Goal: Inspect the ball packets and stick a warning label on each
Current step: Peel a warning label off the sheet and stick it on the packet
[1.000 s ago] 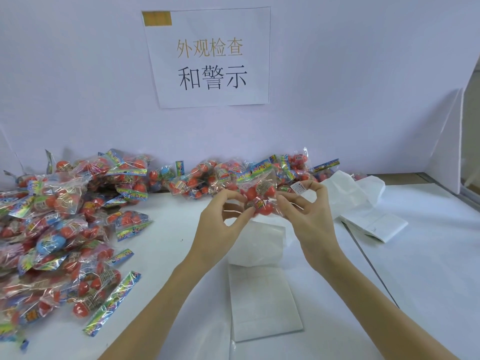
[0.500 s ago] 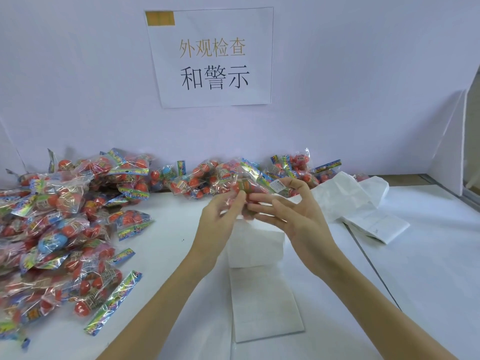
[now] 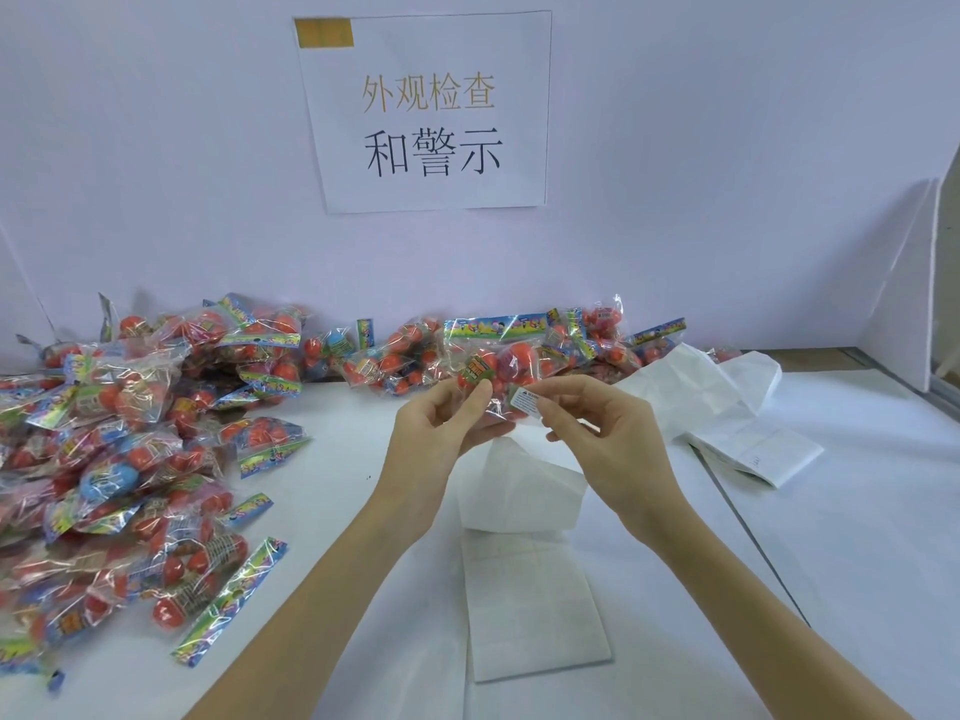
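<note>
My left hand (image 3: 447,428) grips a clear packet of red balls (image 3: 501,363) by its lower edge and holds it upright above the table, its colourful header strip on top. My right hand (image 3: 597,423) pinches a small white warning label (image 3: 523,399) between thumb and forefinger, at the packet's lower right corner. Whether the label touches the film is unclear. A long sheet of white label backing paper (image 3: 524,605) lies on the table beneath both hands.
A large heap of ball packets (image 3: 119,459) covers the left of the white table, and more packets (image 3: 597,335) line the back wall. Crumpled backing sheets (image 3: 727,407) lie at the right. A paper sign (image 3: 431,111) hangs on the wall.
The packet has been turned so its header strip now faces up and towards me. My right hand has drawn the label off to the packet's lower right corner.
</note>
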Demonstrator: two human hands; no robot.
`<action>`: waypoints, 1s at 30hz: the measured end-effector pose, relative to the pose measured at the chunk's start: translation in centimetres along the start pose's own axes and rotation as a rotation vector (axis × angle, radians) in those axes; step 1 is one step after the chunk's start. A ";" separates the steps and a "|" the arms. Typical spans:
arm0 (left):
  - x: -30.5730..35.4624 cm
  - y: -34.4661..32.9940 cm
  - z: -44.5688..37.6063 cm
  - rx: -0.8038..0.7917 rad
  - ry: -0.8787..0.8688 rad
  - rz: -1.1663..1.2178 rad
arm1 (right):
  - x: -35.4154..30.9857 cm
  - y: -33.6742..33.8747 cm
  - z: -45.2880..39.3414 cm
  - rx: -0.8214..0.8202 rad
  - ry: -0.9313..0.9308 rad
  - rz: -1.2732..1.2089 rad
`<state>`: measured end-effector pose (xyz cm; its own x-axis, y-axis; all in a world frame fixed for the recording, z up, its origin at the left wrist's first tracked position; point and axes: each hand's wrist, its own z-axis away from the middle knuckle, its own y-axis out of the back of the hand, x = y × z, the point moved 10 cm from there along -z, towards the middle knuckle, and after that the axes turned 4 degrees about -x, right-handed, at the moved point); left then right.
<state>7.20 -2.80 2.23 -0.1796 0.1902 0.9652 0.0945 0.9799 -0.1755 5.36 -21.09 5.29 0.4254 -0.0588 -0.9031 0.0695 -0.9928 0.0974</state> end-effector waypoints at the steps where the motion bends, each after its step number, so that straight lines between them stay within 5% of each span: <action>1: 0.0 0.0 0.0 -0.003 0.003 -0.009 | -0.1 0.0 0.0 0.003 0.009 0.026; 26: -0.2 -0.6 0.0 -0.100 0.013 -0.018 | 0.2 -0.1 -0.2 -0.040 0.023 0.183; 30: 0.0 -0.7 0.2 -0.099 0.006 -0.172 | 0.2 -0.2 -0.2 -0.045 0.027 0.185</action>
<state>6.92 -3.45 2.32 -0.1954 0.0193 0.9805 0.1584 0.9873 0.0122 5.60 -20.92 5.14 0.4587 -0.2368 -0.8564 0.0275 -0.9596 0.2801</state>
